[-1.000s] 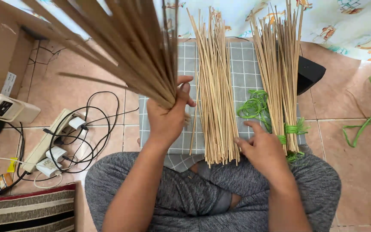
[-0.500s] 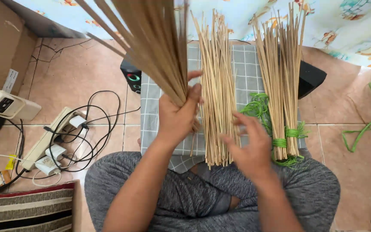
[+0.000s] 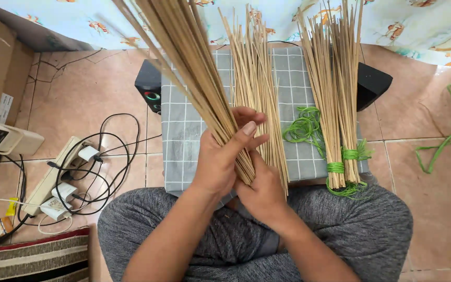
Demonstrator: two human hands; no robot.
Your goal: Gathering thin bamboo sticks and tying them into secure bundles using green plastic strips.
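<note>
Sticks (image 3: 184, 68) fan toward 11 o'clock from both hands; left hand (image 3: 220, 162) clenches the bundle, right hand (image 3: 262, 190) cups its base.

You hold a bundle of thin tan sticks (image 3: 194, 68) that fans up and to the left from your grip, its lower ends gathered tight and its tips spread and running out of view at the top. The sticks are long, straight and pale, tilted over the grey checked cloth and lifted clear of the loose pile lying there.
</note>
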